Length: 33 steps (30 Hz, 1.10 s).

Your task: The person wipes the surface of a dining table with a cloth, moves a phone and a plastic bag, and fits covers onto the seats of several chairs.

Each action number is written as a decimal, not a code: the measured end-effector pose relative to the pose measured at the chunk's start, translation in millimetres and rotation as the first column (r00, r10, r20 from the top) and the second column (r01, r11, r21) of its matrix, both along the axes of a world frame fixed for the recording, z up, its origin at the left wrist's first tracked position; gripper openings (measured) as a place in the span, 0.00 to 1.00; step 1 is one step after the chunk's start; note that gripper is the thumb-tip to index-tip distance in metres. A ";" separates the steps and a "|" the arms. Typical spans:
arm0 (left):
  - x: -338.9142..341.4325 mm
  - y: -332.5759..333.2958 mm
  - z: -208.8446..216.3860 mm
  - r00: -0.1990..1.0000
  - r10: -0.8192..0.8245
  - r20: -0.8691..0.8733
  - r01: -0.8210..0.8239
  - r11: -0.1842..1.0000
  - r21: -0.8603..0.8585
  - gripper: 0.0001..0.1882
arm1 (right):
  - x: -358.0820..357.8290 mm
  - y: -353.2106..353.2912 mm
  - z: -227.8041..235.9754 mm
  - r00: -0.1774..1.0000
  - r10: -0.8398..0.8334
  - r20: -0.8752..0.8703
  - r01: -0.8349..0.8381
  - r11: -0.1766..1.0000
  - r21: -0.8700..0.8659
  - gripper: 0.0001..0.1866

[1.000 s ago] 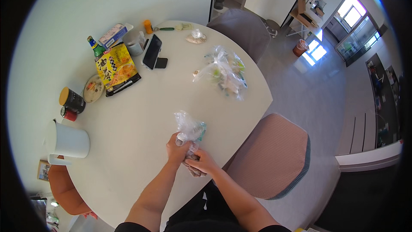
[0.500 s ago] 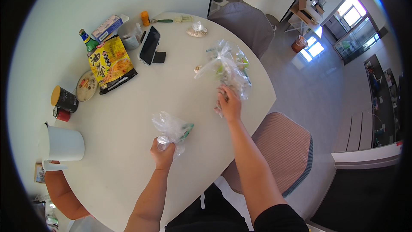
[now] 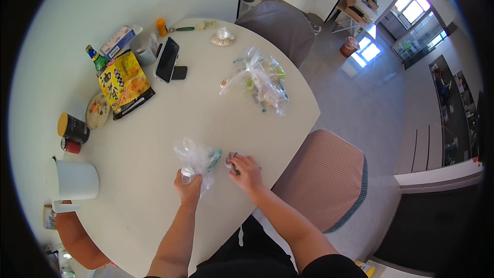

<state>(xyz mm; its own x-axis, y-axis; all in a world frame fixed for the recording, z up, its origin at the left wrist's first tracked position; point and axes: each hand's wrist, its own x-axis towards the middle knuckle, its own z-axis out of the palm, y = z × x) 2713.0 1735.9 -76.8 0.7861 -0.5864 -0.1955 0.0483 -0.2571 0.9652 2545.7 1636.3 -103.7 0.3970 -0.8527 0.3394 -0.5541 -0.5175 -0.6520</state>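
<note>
In my left hand (image 3: 188, 189) is the gathered side of a crumpled clear plastic bag (image 3: 191, 152), with something green showing at its right side. My right hand (image 3: 248, 176) is just to the right of it, its fingers curled around small greyish-pink pieces (image 3: 231, 158) whose kind I cannot make out. A small gap separates this hand from the bag. Farther off to the right lies a larger clear plastic bag (image 3: 265, 83), loosely bunched, with green and pale contents. A small beige item (image 3: 224, 82) sits by its left edge.
Along the wall side stand a phone on a stand (image 3: 167, 61), a yellow food packet (image 3: 125, 83), a green bottle (image 3: 96, 57), a plate (image 3: 98, 110), a black jar (image 3: 75, 128) and a white pitcher (image 3: 77, 180). A tied bag (image 3: 222, 38) lies at the back. Chairs (image 3: 324, 175) flank the table.
My right hand has moved from beside the larger bag toward me and left, carrying the small pieces near the left hand. The left hand still grips its bag. The view has shifted slightly.
</note>
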 end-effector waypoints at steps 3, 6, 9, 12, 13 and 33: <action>6.3 7.2 0.4 1.000 -0.001 0.019 0.001 0.999 -0.036 0.12 | -19.0 -36.5 2.3 0.950 -0.267 0.162 0.245 0.959 0.141 0.17; 8.0 19.0 -6.7 0.999 -0.029 0.044 0.029 1.000 0.006 0.13 | -54.3 -113.2 2.9 0.890 -0.447 0.088 0.456 0.878 -0.148 0.14; 7.0 22.4 -2.3 1.000 -0.002 -0.025 0.001 0.999 -0.037 0.13 | -56.7 -127.9 -13.7 0.866 -0.498 -0.044 0.460 0.828 -0.320 0.15; 11.7 31.5 9.6 0.996 0.045 -0.074 -0.048 0.998 -0.045 0.14 | -24.5 -82.1 -24.3 0.984 -0.120 -0.131 0.102 0.985 -0.139 0.18; 12.1 34.9 15.2 0.995 0.051 -0.083 -0.055 0.997 -0.046 0.14 | -13.1 -55.6 -20.0 0.994 -0.031 -0.100 0.012 0.982 -0.191 0.19; -65.5 42.4 104.0 0.993 -0.052 -0.103 0.024 0.966 -0.258 0.14 | -91.9 113.8 75.8 0.243 -0.792 0.560 -0.958 -0.106 0.266 0.25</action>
